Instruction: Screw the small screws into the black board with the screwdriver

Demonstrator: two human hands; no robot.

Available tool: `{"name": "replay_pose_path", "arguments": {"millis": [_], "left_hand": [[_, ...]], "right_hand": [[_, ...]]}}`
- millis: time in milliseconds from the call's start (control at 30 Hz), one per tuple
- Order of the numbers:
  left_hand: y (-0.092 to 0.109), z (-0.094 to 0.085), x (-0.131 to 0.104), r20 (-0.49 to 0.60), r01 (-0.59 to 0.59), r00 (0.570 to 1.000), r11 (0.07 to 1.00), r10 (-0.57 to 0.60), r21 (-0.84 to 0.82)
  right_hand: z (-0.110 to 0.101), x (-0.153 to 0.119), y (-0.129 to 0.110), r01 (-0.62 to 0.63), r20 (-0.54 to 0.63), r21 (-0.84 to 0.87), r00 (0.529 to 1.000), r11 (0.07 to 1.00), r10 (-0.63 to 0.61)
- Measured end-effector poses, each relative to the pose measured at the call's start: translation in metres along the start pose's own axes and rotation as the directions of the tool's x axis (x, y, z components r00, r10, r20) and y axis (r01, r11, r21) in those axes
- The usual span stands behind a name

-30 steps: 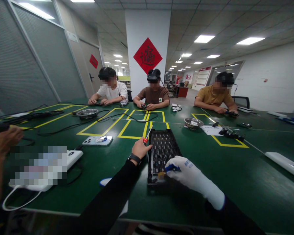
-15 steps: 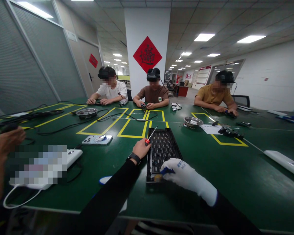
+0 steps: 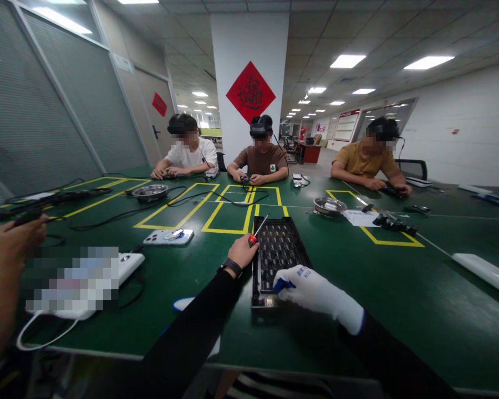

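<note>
My left hand (image 3: 242, 252), bare with a dark wristband, is closed around a screwdriver (image 3: 253, 239) with a red and black handle. Its thin shaft points up and to the right, over the far left corner of a black rectangular case (image 3: 279, 244). Rows of small shiny pieces fill the case, which lies flat on the table. My right hand (image 3: 301, 285) wears a white glove with blue on the fingers. Those fingers are curled together at the case's near right part, and what they hold, if anything, is hidden. A small yellowish piece (image 3: 270, 301) shows at the near end.
On the green table (image 3: 336, 266), a phone (image 3: 168, 236) and a white device (image 3: 128, 263) with cables lie left. Metal bowls (image 3: 149, 192) stand farther back. A white glove (image 3: 187, 304) lies by my left forearm. Three people sit opposite; another person's hand (image 3: 14, 244) reaches in at left.
The view has shifted slightly. My right hand's fingers have moved a little at the case's near end, and the yellowish piece looks brighter. The left hand keeps its hold on the screwdriver.
</note>
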State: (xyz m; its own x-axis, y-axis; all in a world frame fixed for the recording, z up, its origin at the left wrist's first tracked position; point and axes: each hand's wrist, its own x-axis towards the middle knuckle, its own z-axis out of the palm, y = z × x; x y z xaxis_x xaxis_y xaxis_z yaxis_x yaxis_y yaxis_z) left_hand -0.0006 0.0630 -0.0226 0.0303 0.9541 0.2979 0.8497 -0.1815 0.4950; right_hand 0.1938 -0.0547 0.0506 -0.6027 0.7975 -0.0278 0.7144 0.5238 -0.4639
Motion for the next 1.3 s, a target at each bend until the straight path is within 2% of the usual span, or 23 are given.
{"name": "replay_pose_path", "arguments": {"millis": [267, 467, 667, 933, 1100, 1300], "left_hand": [[0.001, 0.000, 0.000, -0.006, 0.019, 1.000, 0.999, -0.019, -0.034], [0.001, -0.001, 0.000, -0.002, -0.007, 1.000, 1.000, 0.007, -0.014], [0.001, -0.002, 0.000, 0.002, 0.000, 1.000, 1.000, 0.000, -0.004], [-0.001, 0.001, 0.001, 0.006, 0.001, 1.000, 1.000, -0.001, 0.015], [-0.001, 0.002, 0.001, 0.017, 0.013, 1.000, 0.999, -0.013, 0.034], [-0.001, 0.002, 0.002, 0.006, -0.005, 1.000, 1.000, 0.005, 0.030]], "right_hand": [[0.000, -0.007, -0.006, 0.036, -0.029, -0.117, 0.999, 0.992, -0.039], [0.001, -0.001, 0.002, 0.068, 0.003, -0.091, 0.998, 0.994, -0.068], [-0.001, 0.003, 0.003, 0.093, 0.031, -0.142, 0.995, 0.985, -0.090], [0.000, 0.002, 0.009, 0.125, 0.043, -0.088, 0.992, 0.988, -0.122], [0.000, 0.004, 0.006, 0.140, 0.068, -0.224, 0.989, 0.965, -0.128], [-0.006, 0.000, -0.012, 0.100, 0.079, -0.388, 0.994, 0.916, -0.075]]}}
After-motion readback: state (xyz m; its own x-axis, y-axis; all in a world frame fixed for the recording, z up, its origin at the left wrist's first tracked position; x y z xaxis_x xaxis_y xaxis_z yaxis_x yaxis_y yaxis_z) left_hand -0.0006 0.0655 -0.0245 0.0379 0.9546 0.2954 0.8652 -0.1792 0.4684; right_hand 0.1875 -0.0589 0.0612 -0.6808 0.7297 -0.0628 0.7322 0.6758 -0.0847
